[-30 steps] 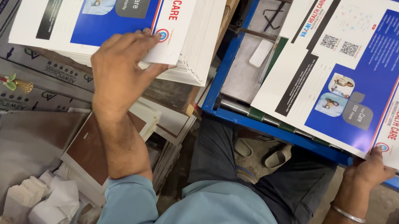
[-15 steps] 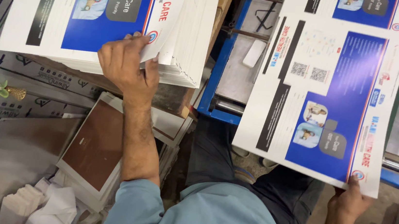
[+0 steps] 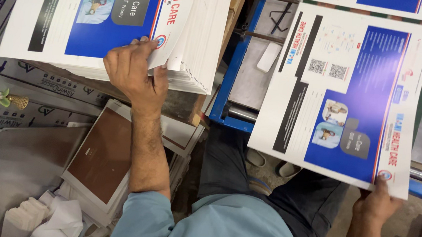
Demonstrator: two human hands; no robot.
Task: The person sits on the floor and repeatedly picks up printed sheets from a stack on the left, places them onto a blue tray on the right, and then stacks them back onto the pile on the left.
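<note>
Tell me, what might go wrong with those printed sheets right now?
The right hand holds the big printed sheet by one bottom corner only, so it could sag, crease or slip over the blue machine frame. The left hand lifts a corner of the tall stack, which sits near the bench edge; it might pick up two sheets at once, or nudge the pile askew.
</note>
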